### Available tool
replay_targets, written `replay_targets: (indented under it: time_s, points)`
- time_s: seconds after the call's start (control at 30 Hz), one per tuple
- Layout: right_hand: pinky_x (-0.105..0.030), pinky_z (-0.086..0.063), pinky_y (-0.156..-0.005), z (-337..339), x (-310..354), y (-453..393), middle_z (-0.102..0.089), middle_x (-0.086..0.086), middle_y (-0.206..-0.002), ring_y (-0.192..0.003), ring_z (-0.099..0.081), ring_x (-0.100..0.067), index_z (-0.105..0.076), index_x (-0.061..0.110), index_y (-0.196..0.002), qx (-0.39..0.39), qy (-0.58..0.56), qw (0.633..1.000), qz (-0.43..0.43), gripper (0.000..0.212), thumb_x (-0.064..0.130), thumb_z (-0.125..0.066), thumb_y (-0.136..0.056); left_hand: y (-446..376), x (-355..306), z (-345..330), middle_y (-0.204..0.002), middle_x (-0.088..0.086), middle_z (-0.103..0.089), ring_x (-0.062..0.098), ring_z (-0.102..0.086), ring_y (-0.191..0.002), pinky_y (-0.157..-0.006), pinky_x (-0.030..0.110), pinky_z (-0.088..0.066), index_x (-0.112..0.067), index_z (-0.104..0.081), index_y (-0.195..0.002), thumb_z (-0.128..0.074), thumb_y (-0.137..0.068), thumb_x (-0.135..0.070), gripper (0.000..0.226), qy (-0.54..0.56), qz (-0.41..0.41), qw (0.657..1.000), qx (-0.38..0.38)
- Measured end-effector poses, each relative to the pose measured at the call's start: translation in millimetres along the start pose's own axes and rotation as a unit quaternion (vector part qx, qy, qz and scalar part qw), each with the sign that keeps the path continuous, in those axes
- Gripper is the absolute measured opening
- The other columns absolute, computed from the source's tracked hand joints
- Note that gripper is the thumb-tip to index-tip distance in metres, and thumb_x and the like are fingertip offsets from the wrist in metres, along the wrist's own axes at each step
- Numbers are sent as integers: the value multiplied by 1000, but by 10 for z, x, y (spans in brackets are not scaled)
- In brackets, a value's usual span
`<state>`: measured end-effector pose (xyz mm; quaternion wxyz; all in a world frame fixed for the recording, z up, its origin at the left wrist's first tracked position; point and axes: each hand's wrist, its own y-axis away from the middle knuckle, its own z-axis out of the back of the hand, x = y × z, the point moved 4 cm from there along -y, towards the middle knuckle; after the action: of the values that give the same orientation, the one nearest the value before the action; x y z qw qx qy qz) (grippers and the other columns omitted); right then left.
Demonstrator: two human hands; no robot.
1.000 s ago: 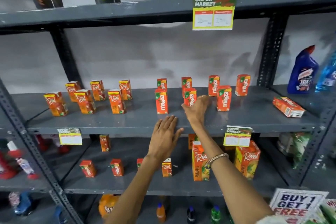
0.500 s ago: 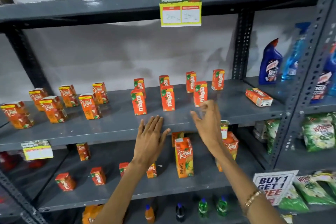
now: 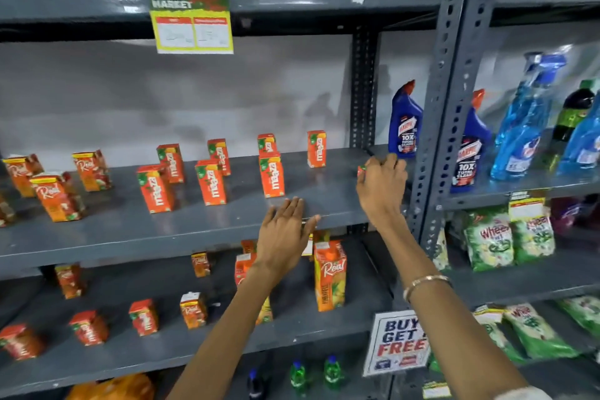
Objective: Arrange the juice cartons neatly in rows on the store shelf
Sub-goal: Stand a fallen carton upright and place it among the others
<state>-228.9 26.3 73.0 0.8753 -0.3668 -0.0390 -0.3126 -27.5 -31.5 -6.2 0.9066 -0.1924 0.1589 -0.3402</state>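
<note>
Orange Maaza juice cartons stand upright in two loose rows on the grey middle shelf (image 3: 130, 230); the front row includes one carton (image 3: 272, 175) and the back row another (image 3: 316, 148). Several Real cartons (image 3: 58, 196) stand at the left. At the shelf's right end my right hand (image 3: 381, 187) curls over a lying juice carton (image 3: 361, 170), of which only a red-green corner shows. Fingers spread, my left hand (image 3: 285, 230) rests flat on the shelf's front edge and holds nothing.
A perforated upright post (image 3: 435, 107) stands just right of my right hand. Toilet cleaner bottles (image 3: 406, 122) and blue spray bottles (image 3: 526, 120) stand beyond it. A tall Real carton (image 3: 329, 274) and small cartons sit on the lower shelf. A promo sign (image 3: 399, 341) hangs below.
My right hand left the middle Maaza carton, travelled right along the shelf and closed over the lying carton. The view swung right. My left hand stayed on the shelf edge.
</note>
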Motion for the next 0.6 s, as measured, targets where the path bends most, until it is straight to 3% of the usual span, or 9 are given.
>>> replay_targets:
  time_s: [0.17,0.27,0.43,0.53,0.6]
  points:
    - [-47,-43,-100,-251,-176,-206,-61,-25,-126,-124,-50,-42,-58,-3,-122,92,-52,991,-80,47,32,-63,-91,-13,-28,-17,-163,4,-34,20,-27,-153,-126,42,-20,-16,-37,-154,-20,-103,-60,70,-21,1,1000,-8]
    - [-50,-47,-100,-321,-234,-185,-59,-23,-127,-124,-50,-41,-61,-3,-121,107,-100,986,-85,48,32,-66,-89,-10,-31,-3,-161,4,-38,20,-29,-152,-125,42,-22,-15,-40,-152,-26,-104,-57,65,-27,5,1000,-15]
    - [-51,-46,-101,-242,-198,-34,-59,-21,-130,-125,-51,-41,-60,1,-127,60,-167,981,-72,51,28,-70,-85,7,-29,-16,-159,4,-42,20,-32,-151,-125,42,-24,-16,-42,-151,-26,-103,-58,66,-20,4,999,-30]
    - [-49,-46,-101,-196,-98,91,-60,-15,-127,-120,-53,-38,-60,9,-129,19,-292,952,-87,56,22,-76,-77,2,-27,-35,-158,4,-44,20,-34,-150,-125,42,-24,-16,-44,-150,-26,-103,-59,65,-18,6,999,-44]
    - [-38,-46,-99,-203,4,140,-59,-12,-122,-116,-57,-31,-62,9,-123,1,-365,926,-90,53,17,-80,-74,5,-29,-48,-156,5,-46,20,-35,-149,-124,42,-25,-15,-46,-148,-26,-103,-59,66,-22,8,998,-55]
